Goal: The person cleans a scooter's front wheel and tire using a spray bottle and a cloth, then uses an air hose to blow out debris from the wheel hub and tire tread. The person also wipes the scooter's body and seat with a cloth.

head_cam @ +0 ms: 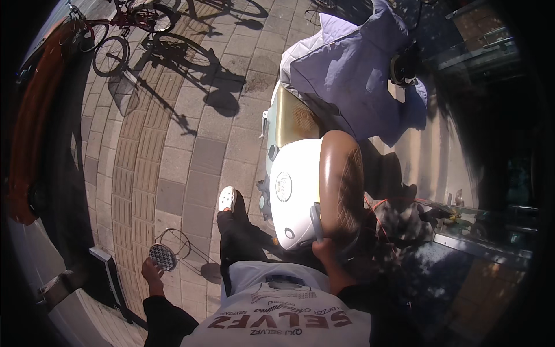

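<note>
My left hand [152, 274] grips the edge of a small round stool with a black-and-white checkered seat [163, 257]. Its thin metal legs and ring [182, 243] stick out over the paving. On the other side, my right hand [325, 250] is closed around the grey rear grab rail [317, 223] of an electric scooter. The scooter has a white body [295, 173] and a brown seat [340, 173] with a stitched diamond pattern. A quilted lavender wind cover [342, 73] drapes over its front, hiding most of the handlebar.
Bicycles [151, 17] stand at the upper left, casting shadows on the paving [208, 152]. An orange-red car [39, 121] lines the left edge. An orange cable [381, 217] runs right of the scooter, near steps [433, 143] and a glass-and-metal edge [472, 252].
</note>
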The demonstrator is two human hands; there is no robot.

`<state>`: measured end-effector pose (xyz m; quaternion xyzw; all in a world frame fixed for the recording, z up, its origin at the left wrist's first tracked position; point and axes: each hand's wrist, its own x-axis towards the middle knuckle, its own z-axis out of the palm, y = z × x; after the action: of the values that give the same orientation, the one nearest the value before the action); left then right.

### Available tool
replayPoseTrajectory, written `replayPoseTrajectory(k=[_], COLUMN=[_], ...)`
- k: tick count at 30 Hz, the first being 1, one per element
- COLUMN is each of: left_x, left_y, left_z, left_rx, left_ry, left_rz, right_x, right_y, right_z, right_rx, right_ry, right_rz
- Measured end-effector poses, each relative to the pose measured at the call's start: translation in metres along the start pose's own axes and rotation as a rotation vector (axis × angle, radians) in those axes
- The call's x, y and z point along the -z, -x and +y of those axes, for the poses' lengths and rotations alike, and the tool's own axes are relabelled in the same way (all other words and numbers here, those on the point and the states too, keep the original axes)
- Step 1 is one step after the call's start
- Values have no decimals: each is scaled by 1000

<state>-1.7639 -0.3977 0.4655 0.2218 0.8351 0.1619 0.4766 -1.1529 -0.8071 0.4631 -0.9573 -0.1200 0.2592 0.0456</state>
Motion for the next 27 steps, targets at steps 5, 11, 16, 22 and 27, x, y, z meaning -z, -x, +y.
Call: replayPoseTrajectory(k=[5, 11, 16, 22, 27], left_x=[-121, -352, -549, -670, -729], left_y=[-126, -82, 164, 453, 518], left_z=[217, 412, 563, 651, 674], left_rx=[-438, -1141, -1726, -2341, -2361], left_ry=[-156, -46, -53, -303, -777], left_rz=[-107, -399, -648, -534, -255], right_x=[51, 12, -27, -22, -38], right_y=[31, 41, 50, 62, 69], right_z=[-96, -104, -99, -140, -142], right_rx=[-370, -374, -245, -245, -232], right_ry=[30, 8, 74, 113, 192], right_rz=[-167, -71, 42, 30, -12])
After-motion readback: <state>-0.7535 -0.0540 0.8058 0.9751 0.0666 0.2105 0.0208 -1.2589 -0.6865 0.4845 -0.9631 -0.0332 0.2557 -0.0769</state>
